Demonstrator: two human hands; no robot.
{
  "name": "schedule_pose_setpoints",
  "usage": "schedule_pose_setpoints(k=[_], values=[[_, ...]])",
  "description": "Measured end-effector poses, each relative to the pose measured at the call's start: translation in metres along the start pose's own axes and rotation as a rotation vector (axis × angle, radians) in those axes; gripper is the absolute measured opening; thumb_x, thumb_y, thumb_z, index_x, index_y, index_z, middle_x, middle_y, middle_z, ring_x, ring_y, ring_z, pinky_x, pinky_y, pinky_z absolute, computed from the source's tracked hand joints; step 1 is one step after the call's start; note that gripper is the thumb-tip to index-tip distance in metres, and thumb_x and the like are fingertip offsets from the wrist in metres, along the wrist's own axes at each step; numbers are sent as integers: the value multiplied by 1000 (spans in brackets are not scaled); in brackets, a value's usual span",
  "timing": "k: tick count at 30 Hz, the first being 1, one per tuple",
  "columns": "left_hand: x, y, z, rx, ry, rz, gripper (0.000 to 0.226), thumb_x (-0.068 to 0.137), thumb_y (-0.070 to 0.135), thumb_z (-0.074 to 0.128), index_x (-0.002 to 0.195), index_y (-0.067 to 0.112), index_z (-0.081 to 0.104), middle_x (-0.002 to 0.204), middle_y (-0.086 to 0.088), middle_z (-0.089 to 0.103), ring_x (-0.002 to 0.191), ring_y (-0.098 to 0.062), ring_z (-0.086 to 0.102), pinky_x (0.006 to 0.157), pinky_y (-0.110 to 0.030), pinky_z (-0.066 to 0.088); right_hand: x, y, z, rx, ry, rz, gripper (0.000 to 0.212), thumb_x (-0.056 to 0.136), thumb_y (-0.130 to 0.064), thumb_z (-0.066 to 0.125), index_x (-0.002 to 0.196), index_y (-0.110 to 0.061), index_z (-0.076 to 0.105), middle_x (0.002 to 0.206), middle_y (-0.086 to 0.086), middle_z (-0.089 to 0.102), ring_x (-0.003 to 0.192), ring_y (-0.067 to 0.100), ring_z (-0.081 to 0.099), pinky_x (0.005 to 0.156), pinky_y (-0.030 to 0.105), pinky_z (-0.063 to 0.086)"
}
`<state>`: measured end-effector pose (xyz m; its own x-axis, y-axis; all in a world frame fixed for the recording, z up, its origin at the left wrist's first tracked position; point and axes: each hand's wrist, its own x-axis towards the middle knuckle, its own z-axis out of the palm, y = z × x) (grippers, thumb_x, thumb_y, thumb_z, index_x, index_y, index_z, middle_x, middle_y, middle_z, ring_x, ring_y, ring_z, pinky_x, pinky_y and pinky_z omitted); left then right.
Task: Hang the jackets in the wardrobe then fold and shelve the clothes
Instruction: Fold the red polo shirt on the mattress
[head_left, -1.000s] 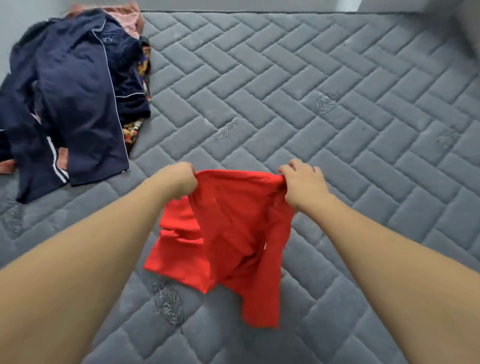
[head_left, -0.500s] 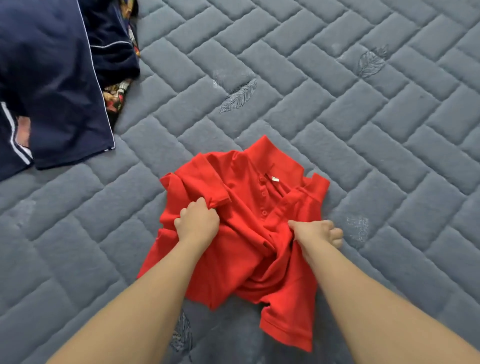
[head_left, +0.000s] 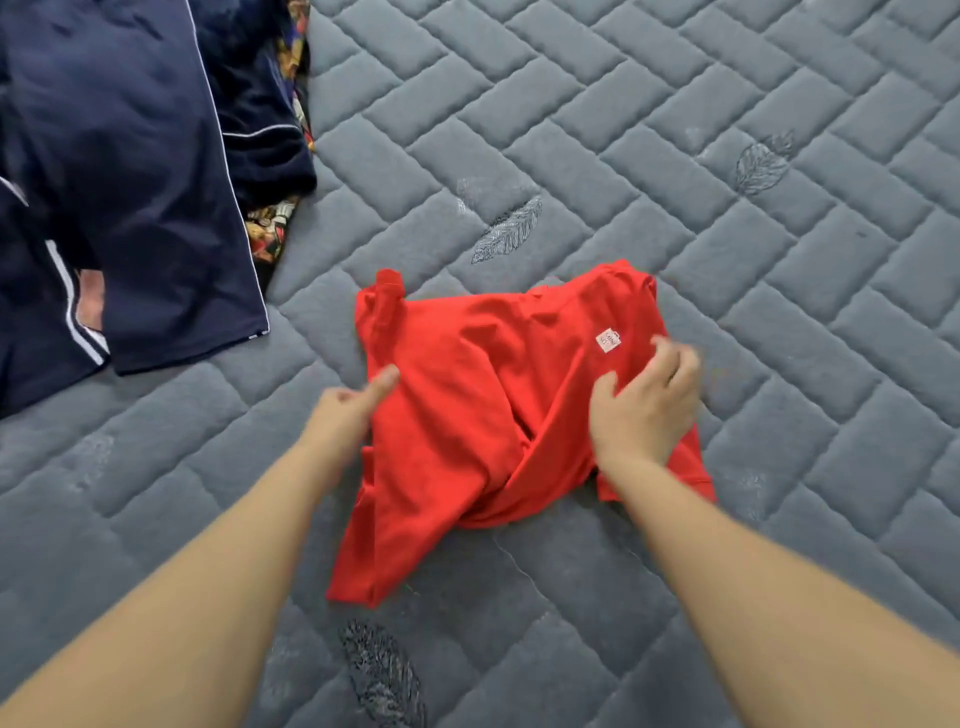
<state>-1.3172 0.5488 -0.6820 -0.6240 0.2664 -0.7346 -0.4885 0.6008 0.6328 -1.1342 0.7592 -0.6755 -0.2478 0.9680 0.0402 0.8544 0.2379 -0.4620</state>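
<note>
Grey quilted mattress (head_left: 597, 130) fills the head view, stitched in a herringbone of padded blocks. On it, straight ahead of the person, lies the red shirt (head_left: 483, 415), rumpled, its long axis running from the near-left hem up to the far-right end, where a small white label (head_left: 608, 341) shows. The right hand (head_left: 647, 410) lies on that far-right part, fingers loosely spread, blurred; whether its grip has cloth I cannot tell. The left hand (head_left: 345, 410) sits at the shirt's left edge, thumb out, fingers hidden. Both are equally near. Dark navy garments (head_left: 130, 182) are heaped well apart, far-left.
</note>
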Motion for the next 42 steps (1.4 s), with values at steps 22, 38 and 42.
schedule_pose_setpoints(k=[22,38,42], values=[[-71,-92,14,478,116,301,19,98,25,49,86,16,60,94,-4,65,96,-26,59,81,-38,44,-97,27,23,951,-550,750,22,95,-21,56,114,-20,46,103,1,57,86,12,53,76,28,45],[-209,-39,19,-317,284,248,15,106,24,41,99,19,53,102,-8,60,88,-19,56,87,-40,50,-111,68,-112,906,-789,719,24,106,-36,37,117,-19,51,104,6,62,77,19,60,58,34,53],[-223,-82,-19,-93,230,15,18,101,11,43,92,9,59,94,-14,65,75,-25,60,75,-35,49,-113,100,-133,574,-1254,769,18,95,-31,58,89,-15,64,81,7,62,69,17,53,71,30,47]])
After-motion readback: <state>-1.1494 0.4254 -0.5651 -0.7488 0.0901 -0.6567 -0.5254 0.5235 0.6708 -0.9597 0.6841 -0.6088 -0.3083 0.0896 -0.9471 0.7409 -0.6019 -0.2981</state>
